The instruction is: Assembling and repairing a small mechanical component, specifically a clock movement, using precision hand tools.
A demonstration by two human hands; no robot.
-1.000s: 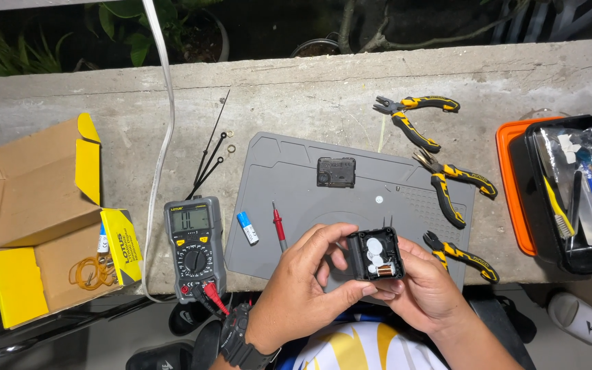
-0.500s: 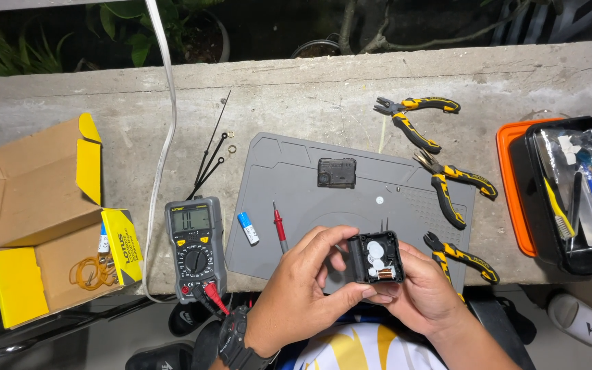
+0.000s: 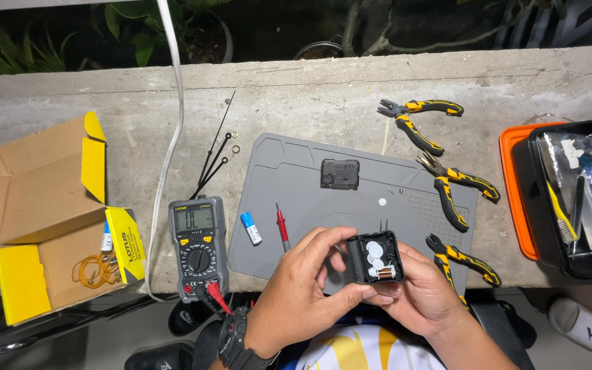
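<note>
Concrete desk (image 3: 323, 89), grey work mat (image 3: 296, 205), tools everywhere.
Both hands grip an opened black clock mechanism (image 3: 376, 257): left hand (image 3: 303, 294) pinching its edge, right hand (image 3: 423, 294) cradling underneath.

A small black clock movement (image 3: 376, 257), square and open on its upper face, sits tilted toward the viewer just past the near edge of the grey work mat (image 3: 296, 205). Inside its shell show white plastic gear wheels, packed close, and a copper-coloured coil along the lower right corner. The left hand (image 3: 303, 294) pinches its left side with thumb and fingers, while the right hand (image 3: 423, 294) cups it from below and from the right. It is held clear of the mat, not resting on it.
</note>
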